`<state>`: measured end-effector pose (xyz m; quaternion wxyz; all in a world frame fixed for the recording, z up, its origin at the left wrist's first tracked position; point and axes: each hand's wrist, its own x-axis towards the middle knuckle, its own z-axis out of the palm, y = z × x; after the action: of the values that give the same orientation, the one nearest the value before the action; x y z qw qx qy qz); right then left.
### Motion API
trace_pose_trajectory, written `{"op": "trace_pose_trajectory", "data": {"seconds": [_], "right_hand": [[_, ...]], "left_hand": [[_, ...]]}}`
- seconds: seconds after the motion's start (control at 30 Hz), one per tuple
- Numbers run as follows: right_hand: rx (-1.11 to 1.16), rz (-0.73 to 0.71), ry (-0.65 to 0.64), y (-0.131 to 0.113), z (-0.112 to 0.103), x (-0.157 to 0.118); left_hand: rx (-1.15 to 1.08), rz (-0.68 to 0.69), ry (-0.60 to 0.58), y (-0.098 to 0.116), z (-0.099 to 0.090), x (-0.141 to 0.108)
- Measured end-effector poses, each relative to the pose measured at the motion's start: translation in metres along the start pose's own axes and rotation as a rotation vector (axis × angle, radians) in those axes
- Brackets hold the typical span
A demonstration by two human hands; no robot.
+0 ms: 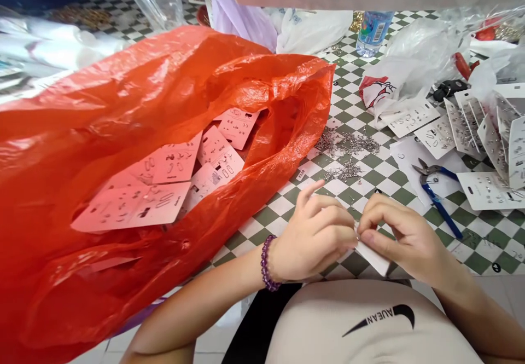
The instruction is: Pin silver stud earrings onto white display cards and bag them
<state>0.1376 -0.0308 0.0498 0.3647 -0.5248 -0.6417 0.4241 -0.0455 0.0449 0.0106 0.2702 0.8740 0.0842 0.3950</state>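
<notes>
Head: left hand [314,238], right hand [404,232] pinching white card [372,257]

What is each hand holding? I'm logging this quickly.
Left hand: closed, pinching a white card.
Right hand: closed, pinching the same card.

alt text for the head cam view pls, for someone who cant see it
A person's left hand, wearing a purple bead bracelet, and right hand pinch a small white card above a green-and-white checked tablecloth. A large orange plastic bag at left holds printed earring cards. Loose small metal pieces, blue-handled snips and more earring cards lie on the cloth.
</notes>
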Motion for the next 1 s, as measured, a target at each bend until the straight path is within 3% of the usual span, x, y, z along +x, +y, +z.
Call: {"op": "trace_pose_trajectory", "data": {"seconds": [0.17, 0.27, 0.5, 0.63, 0.73, 0.9, 1.0], "right_hand": [[0.099, -0.255, 0.537, 0.005, 0.001, 0.001], [0.186, -0.269, 0.659, 0.008, 0.001, 0.000], [0.328, -0.211, 0.657, 0.012, 0.001, -0.006], [0.282, -0.239, 0.673, 0.014, 0.000, -0.008], [0.254, -0.225, 0.644, 0.015, 0.001, -0.009], [0.082, -0.261, 0.483, 0.018, 0.006, -0.010], [0.253, -0.189, 0.362, 0.019, 0.010, -0.011]], "left_hand": [[0.098, -0.014, 0.192, -0.007, -0.007, 0.002], [0.141, -0.001, 0.261, -0.008, -0.010, 0.002], [0.232, 0.049, 0.289, -0.006, -0.007, 0.003], [0.275, 0.008, 0.355, -0.004, -0.005, 0.004], [0.337, 0.064, 0.364, -0.004, -0.004, 0.004], [0.472, 0.189, 0.350, -0.008, -0.007, 0.004], [0.485, 0.194, 0.318, -0.008, -0.009, 0.004]]}}
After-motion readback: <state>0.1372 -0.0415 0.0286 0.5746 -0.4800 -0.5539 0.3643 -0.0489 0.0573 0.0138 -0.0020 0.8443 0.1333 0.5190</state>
